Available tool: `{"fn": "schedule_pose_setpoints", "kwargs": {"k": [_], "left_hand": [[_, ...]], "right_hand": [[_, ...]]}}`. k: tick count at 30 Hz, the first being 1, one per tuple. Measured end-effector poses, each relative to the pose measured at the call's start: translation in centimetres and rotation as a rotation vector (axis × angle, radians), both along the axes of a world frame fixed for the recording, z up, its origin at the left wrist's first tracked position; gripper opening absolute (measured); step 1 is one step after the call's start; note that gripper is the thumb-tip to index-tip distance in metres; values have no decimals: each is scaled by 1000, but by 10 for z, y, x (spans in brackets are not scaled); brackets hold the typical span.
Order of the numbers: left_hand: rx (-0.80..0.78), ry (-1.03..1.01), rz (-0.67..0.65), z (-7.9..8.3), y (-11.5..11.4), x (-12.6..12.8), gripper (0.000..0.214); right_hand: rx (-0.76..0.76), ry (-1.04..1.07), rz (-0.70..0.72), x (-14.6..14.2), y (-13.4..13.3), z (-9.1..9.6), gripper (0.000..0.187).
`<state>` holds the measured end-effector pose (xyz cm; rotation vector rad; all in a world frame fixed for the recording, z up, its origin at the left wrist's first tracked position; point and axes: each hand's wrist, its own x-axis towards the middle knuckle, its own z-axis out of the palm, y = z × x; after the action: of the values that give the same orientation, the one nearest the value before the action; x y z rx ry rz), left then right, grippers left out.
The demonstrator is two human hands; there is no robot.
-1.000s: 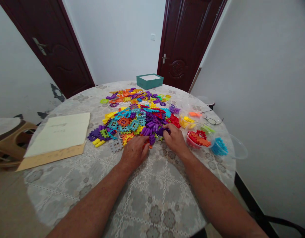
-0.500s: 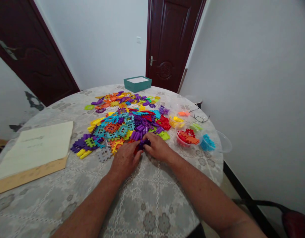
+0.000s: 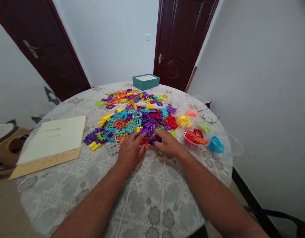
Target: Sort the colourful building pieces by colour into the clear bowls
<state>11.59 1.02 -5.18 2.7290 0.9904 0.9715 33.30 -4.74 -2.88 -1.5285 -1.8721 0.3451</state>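
Observation:
Between the thumb and fingers of my right hand (image 3: 168, 143) is a dark purple building piece (image 3: 153, 140), partly covered by the fingertips. My left hand (image 3: 130, 148) lies at the near edge of the pile of plastic building pieces (image 3: 132, 120), its fingers apart. Orange pieces (image 3: 144, 141) show just beside its thumb; whether it touches them I cannot tell. A grey lattice piece (image 3: 113, 148) lies left of that hand. Purple tube pieces (image 3: 147, 127) lie right beyond both hands.
To the right stand clear tubs with yellow (image 3: 184, 121), red (image 3: 195, 136) and blue pieces (image 3: 216, 144), with eyeglasses (image 3: 209, 119) behind. Paper sheets (image 3: 53, 138) lie on the left. A green box (image 3: 145, 82) sits at the table's far edge.
My hands have moved apart. The purple piece, earlier between both hands, is now at the right hand alone, and the left fingers have spread. The whole view has shifted.

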Motion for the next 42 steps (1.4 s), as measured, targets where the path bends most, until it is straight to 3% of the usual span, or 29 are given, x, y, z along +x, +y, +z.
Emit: {"fn": "schedule_pose_setpoints", "kwargs": {"k": [4,9,14,21,25,28,34,38,42], "left_hand": [[19,20,3,-4,-1,1,37],[25,-56,-44,-6,-1,2,33],[-41,-152,-113,-8,-2,4,33],[-151,-255,-183,2,-6,4,32],[-293,-305,-163,3,-6,4,30],[-463,-370,-142,3,-5,5,28],[-792,-469,-146,8,-5,6,43],[-820,-427,-146,7,-4,6,39],[-781,-398,-138,6,-2,7,37]], "right_hand": [[43,26,-17,3,2,1,17],[47,204,36,0,4,-2,14],[19,267,89,-7,5,-9,19],[37,289,36,-14,2,-5,15],[-38,352,-9,-18,1,-6,19],[-11,353,-38,-20,2,-11,19],[-34,523,10,-22,1,-13,28],[-32,538,30,-20,0,-9,58],[6,299,9,-20,-1,-2,40]]}}
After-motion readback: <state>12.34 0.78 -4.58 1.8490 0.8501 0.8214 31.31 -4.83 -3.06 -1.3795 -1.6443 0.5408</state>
